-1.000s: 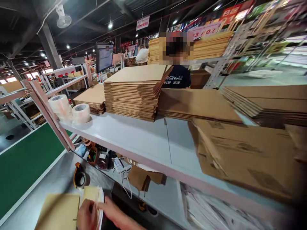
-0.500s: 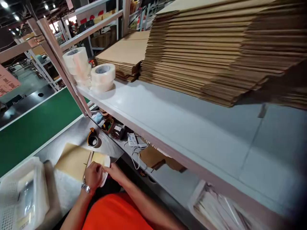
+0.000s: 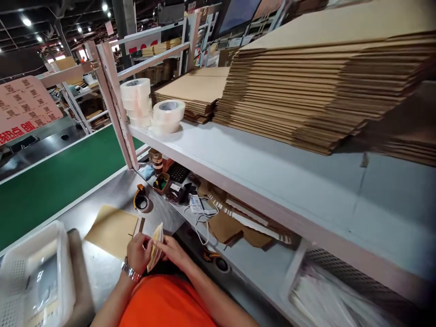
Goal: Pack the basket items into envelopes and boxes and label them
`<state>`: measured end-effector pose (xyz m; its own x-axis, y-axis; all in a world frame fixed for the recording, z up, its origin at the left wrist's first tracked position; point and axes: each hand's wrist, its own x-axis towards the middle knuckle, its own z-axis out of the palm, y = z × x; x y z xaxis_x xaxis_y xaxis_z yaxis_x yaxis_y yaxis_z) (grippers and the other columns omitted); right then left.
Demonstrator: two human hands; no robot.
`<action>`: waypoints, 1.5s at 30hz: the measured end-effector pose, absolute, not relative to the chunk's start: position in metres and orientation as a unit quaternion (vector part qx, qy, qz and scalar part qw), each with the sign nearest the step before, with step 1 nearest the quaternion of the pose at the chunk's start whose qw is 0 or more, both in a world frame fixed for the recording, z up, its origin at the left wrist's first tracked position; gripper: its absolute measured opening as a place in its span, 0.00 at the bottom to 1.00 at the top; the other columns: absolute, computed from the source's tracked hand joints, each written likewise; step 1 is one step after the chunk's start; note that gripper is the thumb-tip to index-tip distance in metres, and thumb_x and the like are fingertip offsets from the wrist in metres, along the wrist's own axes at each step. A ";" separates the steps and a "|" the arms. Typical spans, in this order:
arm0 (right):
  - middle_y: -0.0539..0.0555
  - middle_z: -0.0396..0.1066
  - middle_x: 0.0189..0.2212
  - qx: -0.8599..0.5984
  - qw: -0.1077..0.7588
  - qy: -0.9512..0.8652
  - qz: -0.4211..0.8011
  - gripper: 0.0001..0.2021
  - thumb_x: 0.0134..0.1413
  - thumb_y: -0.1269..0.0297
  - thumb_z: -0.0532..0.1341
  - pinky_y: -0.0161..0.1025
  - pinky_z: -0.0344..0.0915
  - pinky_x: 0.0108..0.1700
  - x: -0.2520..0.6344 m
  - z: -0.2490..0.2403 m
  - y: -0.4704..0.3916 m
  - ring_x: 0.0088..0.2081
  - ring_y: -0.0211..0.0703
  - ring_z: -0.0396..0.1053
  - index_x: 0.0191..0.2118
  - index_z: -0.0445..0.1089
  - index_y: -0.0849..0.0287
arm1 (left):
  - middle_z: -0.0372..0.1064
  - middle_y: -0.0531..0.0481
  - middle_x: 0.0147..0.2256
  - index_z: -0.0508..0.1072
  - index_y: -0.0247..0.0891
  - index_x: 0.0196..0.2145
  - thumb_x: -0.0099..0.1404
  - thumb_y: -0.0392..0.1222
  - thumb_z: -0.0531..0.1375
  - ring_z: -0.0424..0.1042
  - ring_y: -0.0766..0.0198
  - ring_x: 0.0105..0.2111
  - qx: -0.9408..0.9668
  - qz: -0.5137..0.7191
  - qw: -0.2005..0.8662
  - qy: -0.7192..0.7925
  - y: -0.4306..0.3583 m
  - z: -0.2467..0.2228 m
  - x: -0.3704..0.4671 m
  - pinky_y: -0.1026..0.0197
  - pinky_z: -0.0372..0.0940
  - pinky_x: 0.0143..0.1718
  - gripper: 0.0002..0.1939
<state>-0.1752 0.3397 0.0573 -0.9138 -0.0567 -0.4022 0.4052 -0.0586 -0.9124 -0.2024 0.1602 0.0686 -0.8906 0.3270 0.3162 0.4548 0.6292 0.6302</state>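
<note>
Close to my body, a small pale-yellow and white paper packet (image 3: 158, 233) stands on edge between both hands. My left hand (image 3: 139, 252), with a metal watch at its wrist, pinches the packet's left side. From the right, my right hand (image 3: 173, 250) grips its other side; some fingertips are hidden behind it. What the packet contains, if anything, does not show. A flat yellow-tan envelope (image 3: 111, 230) lies on the metal table (image 3: 100, 284) just left of my left hand. Beyond them sits a tape dispenser (image 3: 141, 200) with a roll.
A white perforated basket (image 3: 66, 272) stands at the left, holding clear-wrapped items. Over the lower ledge runs a white shelf (image 3: 238, 150) with tape rolls (image 3: 168, 116) and stacked flat cardboard (image 3: 286, 91). A green conveyor belt (image 3: 61, 170) passes behind the table. A cable (image 3: 207, 231) hangs nearby.
The packet has turned from lying flatter to standing on edge, and both hands still hold it. The camera view has shifted, so the shelf and table appear further right.
</note>
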 end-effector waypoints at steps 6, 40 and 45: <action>0.53 0.81 0.31 0.156 0.161 0.630 -0.744 0.28 0.44 0.40 0.75 0.35 0.69 0.28 -0.174 0.062 0.329 0.30 0.44 0.76 0.41 0.79 0.60 | 0.77 0.48 0.31 0.79 0.41 0.34 0.77 0.45 0.58 0.78 0.61 0.31 -0.234 -0.413 0.063 -0.878 0.146 0.075 -0.202 0.62 0.70 0.36 0.15; 0.57 0.80 0.32 0.129 -0.063 0.700 -0.699 0.30 0.54 0.29 0.69 0.45 0.79 0.35 -0.169 0.088 0.339 0.30 0.49 0.77 0.34 0.82 0.56 | 0.77 0.50 0.29 0.78 0.41 0.33 0.68 0.33 0.61 0.78 0.64 0.29 -0.235 -0.378 0.138 -0.885 0.089 0.074 -0.169 0.65 0.71 0.33 0.08; 0.49 0.80 0.38 0.315 -0.059 0.513 -0.796 0.31 0.44 0.35 0.78 0.42 0.81 0.37 -0.173 0.087 0.323 0.38 0.47 0.80 0.46 0.75 0.52 | 0.76 0.50 0.31 0.76 0.41 0.33 0.68 0.33 0.61 0.76 0.66 0.29 -0.262 -0.316 0.145 -0.900 0.109 0.089 -0.182 0.66 0.68 0.31 0.07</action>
<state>-0.1727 0.3229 0.0871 -0.7939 0.4182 -0.4415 0.2289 -0.4672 -0.8540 -0.1818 0.1092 0.0888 -0.8202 0.3808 0.4269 0.5642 0.6619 0.4936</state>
